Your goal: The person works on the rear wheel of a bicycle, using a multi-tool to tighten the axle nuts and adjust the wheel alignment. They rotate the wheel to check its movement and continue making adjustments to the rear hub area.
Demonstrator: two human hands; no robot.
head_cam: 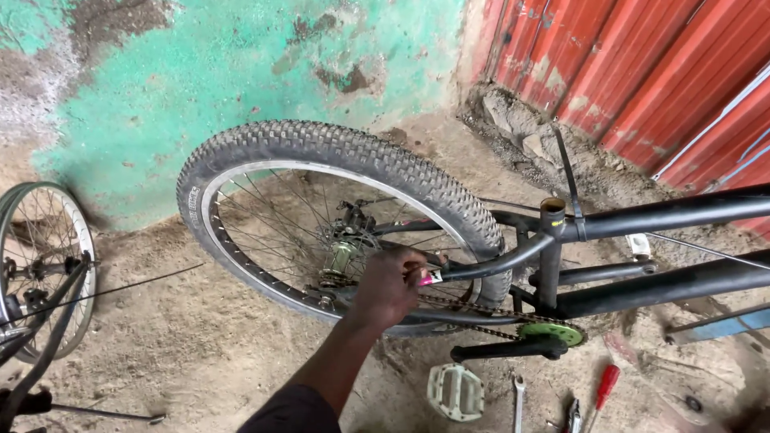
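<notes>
A black bicycle frame (658, 215) lies across the dirt floor, its rear wheel (321, 144) with a knobby tyre raised in the middle of the view. My left hand (389, 287) reaches in from below to the rear hub (343, 256) and the frame's stay. Its fingers are closed on a small pink and white piece (431, 277) at the stay's end. The chain (469, 309) runs from the hub to a green chainring (552, 332) with a black crank (505, 350). My right hand is out of sight.
A white pedal (455, 391), a spanner (518, 401), pliers (573, 415) and a red-handled screwdriver (603, 391) lie on the dirt below the frame. Another spoked wheel (44, 265) stands at the left. Behind are a flaking green wall (241, 64) and red corrugated sheeting (642, 72).
</notes>
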